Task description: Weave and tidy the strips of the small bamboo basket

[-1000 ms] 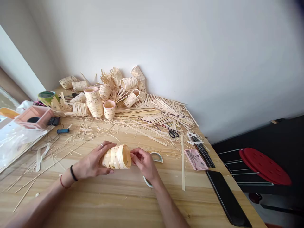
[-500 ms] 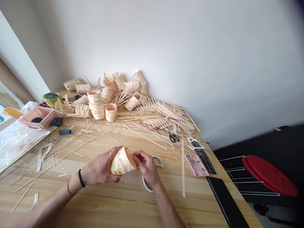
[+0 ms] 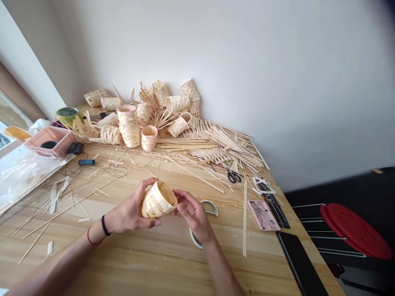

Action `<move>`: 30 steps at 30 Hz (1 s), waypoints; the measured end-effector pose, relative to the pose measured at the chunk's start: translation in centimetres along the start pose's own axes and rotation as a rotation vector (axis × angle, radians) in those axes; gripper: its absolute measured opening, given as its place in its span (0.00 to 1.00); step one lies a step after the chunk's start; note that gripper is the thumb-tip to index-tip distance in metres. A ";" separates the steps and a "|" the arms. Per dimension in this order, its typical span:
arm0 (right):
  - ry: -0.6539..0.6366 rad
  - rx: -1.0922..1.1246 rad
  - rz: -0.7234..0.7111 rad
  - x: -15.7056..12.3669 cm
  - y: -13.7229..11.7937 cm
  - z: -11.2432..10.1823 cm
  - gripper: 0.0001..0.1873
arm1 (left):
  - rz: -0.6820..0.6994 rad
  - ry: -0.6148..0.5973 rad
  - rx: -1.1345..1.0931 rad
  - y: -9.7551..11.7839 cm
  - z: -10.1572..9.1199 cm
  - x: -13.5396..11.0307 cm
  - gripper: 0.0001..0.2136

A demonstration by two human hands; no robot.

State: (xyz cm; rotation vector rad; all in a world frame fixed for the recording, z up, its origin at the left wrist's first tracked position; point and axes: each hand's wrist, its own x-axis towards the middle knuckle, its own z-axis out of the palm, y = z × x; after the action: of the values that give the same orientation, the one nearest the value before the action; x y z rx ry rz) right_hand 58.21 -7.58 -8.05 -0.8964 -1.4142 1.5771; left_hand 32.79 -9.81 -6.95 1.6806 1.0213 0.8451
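Observation:
A small woven basket (image 3: 156, 200) of pale wood strips is held just above the wooden table (image 3: 148, 263), tilted with its open mouth up and to the right. My left hand (image 3: 128, 211) wraps around its side and base, fingers closed on it. My right hand (image 3: 194, 213) touches the rim on the right side, fingers curled against it. Under my right hand lies a white curved strip (image 3: 206, 207).
A heap of woven baskets (image 3: 145, 119) and loose wood strips (image 3: 216, 148) fills the back of the table. Black scissors (image 3: 233, 176), a pink tray (image 3: 263, 214) and a black phone (image 3: 300, 265) lie at the right. A pink box (image 3: 49, 142) sits left, a red stool (image 3: 354, 230) beyond the table.
The basket has been turned from lying sideways to mouth-up between both hands. The view has shifted a little; my right fingers slid along the rim.

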 end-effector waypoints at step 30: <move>-0.019 -0.054 0.016 -0.3 -0.9 -0.1 0.26 | 0.081 0.005 -0.263 0.5 0.8 -0.2 0.43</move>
State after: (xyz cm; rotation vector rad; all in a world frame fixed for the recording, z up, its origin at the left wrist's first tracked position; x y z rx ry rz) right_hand 58.50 -7.80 -7.21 -0.9282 -1.4723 1.5702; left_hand 33.51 -10.35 -6.69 1.5037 0.8105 0.9913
